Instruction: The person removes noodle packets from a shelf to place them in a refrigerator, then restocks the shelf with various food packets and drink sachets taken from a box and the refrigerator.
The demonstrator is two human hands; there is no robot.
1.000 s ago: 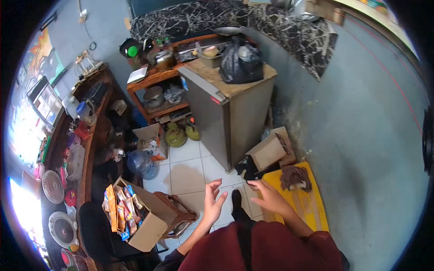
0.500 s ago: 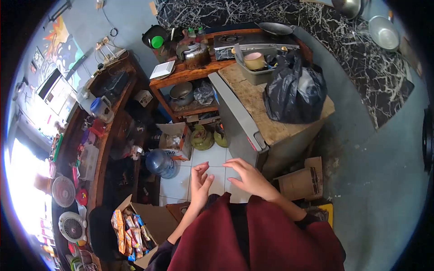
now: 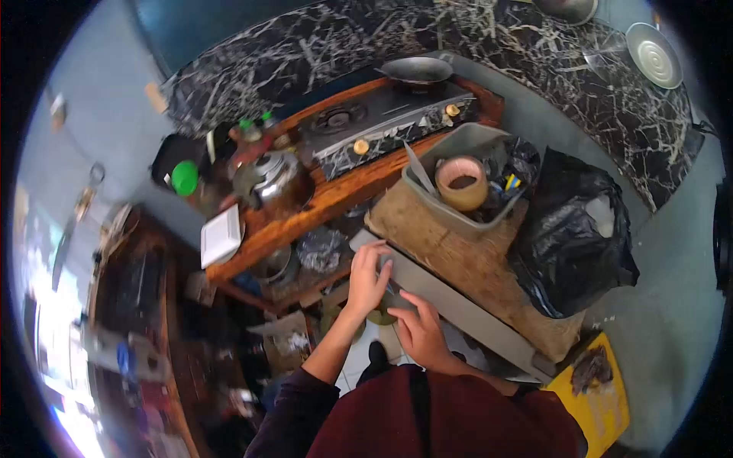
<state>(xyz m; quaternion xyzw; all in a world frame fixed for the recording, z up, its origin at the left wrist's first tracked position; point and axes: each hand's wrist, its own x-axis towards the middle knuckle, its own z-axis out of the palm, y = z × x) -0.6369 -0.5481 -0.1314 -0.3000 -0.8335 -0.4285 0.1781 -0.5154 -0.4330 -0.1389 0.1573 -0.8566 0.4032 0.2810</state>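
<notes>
My left hand [image 3: 368, 281] is raised at the near edge of the long grey door [image 3: 458, 300] of a low cabinet; its fingers are spread and nothing is in them. Whether it touches the door I cannot tell. Just right of it and lower, my right hand [image 3: 420, 330] stands apart with open fingers, also holding nothing. On the cardboard-covered cabinet top [image 3: 473, 263] sit a grey bin [image 3: 466, 221] with a roll of tape [image 3: 462, 183] in it and a black plastic bag [image 3: 573, 237].
A wooden shelf [image 3: 328, 200] carries a kettle [image 3: 276, 182], a white dish [image 3: 222, 237] and a gas stove [image 3: 389, 122] with a pan [image 3: 418, 70]. A yellow item [image 3: 592, 393] stands at the lower right. An open box [image 3: 282, 340] is on the floor.
The view has turned and come closer to the cabinet and stove. My left hand has moved up to the door's edge; my right hand has followed, and both remain empty.
</notes>
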